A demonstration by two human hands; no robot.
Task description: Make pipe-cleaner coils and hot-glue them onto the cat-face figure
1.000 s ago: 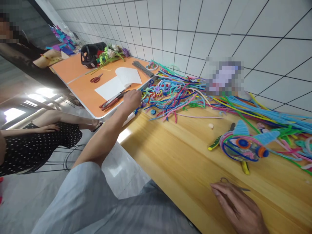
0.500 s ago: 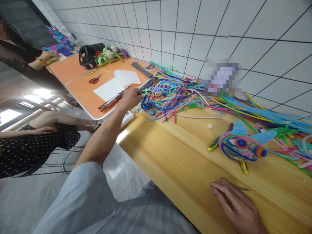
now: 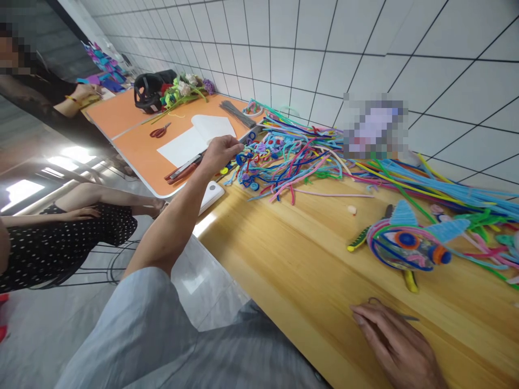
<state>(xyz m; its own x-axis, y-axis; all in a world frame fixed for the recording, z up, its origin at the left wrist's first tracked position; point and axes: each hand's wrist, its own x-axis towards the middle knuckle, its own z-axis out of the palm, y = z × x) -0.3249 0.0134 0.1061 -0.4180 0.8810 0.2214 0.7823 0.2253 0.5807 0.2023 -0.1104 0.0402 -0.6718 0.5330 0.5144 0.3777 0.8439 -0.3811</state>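
Observation:
My left hand (image 3: 221, 155) reaches to the near left end of a tangled heap of coloured pipe cleaners (image 3: 290, 170). Its fingertips are pinched together over small coiled pieces, beside a dark blue coil (image 3: 244, 158); whatever is between them is hidden. A small yellow coil (image 3: 224, 170) lies under that hand. My right hand (image 3: 399, 346) rests on the wooden table (image 3: 279, 259), closed on a thin, bent grey pipe cleaner (image 3: 410, 318). Beyond it stands a colourful pipe-cleaner fish figure (image 3: 405, 243) with orange-and-blue rings and light blue fins.
Long pipe cleaners (image 3: 438, 183) run along the tiled wall, below a blurred-out phone-like object (image 3: 375, 128). An orange table (image 3: 141, 154) adjoins at left with red scissors (image 3: 160, 130), white paper (image 3: 182, 147) and pipe-cleaner flowers (image 3: 186, 89). Two people (image 3: 52, 216) are at left.
My left hand has shifted slightly up and right over the coils, and the yellow coil now shows beneath it. My right hand keeps its grip in nearly the same place.

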